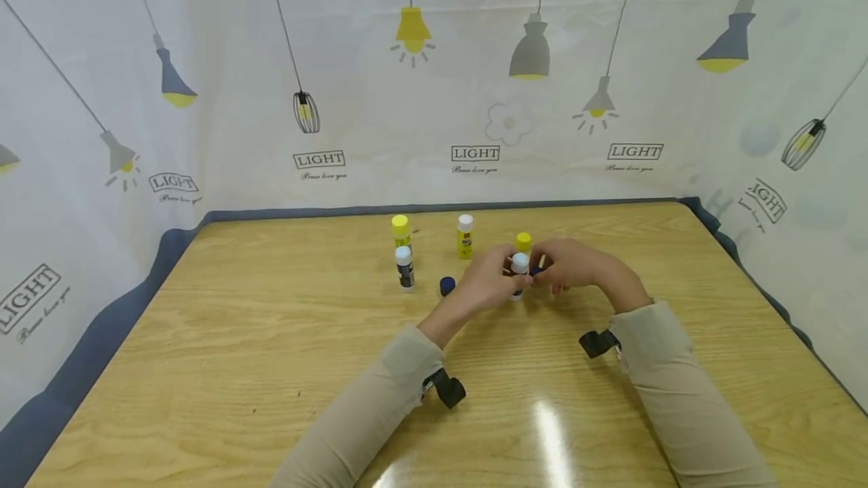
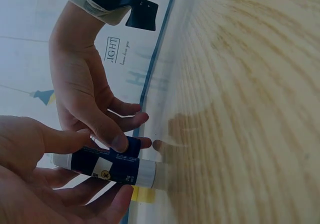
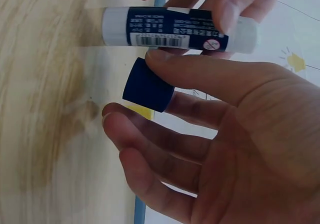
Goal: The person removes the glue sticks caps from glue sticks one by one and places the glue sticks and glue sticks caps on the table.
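Observation:
Upright just above the table is a glue stick (image 1: 520, 263) with a navy label and pale ends. My left hand (image 1: 488, 279) grips it between thumb and fingers. Beside it my right hand (image 1: 576, 262) pinches a navy blue cap (image 3: 147, 86) between thumb and index finger, the other fingers loosely bent. In the right wrist view the cap is close to the side of the glue stick (image 3: 175, 31), not on its end. A second navy cap (image 1: 447, 286) lies on the table left of my left hand.
On the wooden table (image 1: 271, 337) stand a similar navy-labelled glue stick (image 1: 404, 269), a yellow-capped one (image 1: 401, 227) behind it and a yellow one with a white cap (image 1: 464, 238). Another yellow cap (image 1: 524, 239) shows behind my hands. A printed curtain (image 1: 380, 96) encloses the back.

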The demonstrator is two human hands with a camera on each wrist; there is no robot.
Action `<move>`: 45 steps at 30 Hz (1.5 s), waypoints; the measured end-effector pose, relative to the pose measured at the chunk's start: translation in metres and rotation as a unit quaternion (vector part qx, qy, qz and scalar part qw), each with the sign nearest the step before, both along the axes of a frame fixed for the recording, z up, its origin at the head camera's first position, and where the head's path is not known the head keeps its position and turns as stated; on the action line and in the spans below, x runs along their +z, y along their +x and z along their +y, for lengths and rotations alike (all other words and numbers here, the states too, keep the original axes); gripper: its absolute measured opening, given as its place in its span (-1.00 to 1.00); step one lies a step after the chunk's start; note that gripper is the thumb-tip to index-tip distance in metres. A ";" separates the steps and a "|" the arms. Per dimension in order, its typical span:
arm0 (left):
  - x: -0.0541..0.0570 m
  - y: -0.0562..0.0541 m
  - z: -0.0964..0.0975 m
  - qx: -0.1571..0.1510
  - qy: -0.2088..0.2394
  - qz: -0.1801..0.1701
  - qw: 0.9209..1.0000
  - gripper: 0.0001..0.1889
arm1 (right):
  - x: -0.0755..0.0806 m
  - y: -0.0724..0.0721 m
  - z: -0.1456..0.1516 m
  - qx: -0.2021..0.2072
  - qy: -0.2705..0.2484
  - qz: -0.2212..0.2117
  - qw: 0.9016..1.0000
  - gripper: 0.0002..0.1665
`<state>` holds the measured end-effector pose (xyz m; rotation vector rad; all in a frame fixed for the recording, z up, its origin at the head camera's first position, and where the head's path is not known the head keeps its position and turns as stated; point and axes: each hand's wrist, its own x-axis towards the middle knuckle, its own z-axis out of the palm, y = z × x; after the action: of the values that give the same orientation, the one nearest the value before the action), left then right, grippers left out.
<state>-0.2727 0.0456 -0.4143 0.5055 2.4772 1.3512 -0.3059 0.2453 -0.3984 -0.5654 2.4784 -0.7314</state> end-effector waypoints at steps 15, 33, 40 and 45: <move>0.018 0.007 -0.001 0.025 0.016 0.006 1.000 -0.64 | -0.004 0.004 -0.006 -0.007 -0.018 -0.021 1.000 -0.57; 0.034 0.008 -0.012 0.049 0.036 0.057 0.997 -0.71 | -0.009 0.002 -0.009 -0.007 -0.004 -0.018 1.000 -0.63; 0.034 0.008 -0.012 0.042 0.031 0.064 0.997 -0.72 | -0.010 0.001 -0.009 -0.004 0.002 -0.018 1.000 -0.59; 0.034 0.008 -0.013 0.027 0.031 0.058 0.997 -0.72 | -0.009 0.000 -0.010 0.001 0.007 -0.016 1.000 -0.51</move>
<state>-0.2645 0.0328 -0.3807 0.5507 2.5656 1.4617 -0.3058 0.2358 -0.4073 -0.5476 2.4513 -0.7154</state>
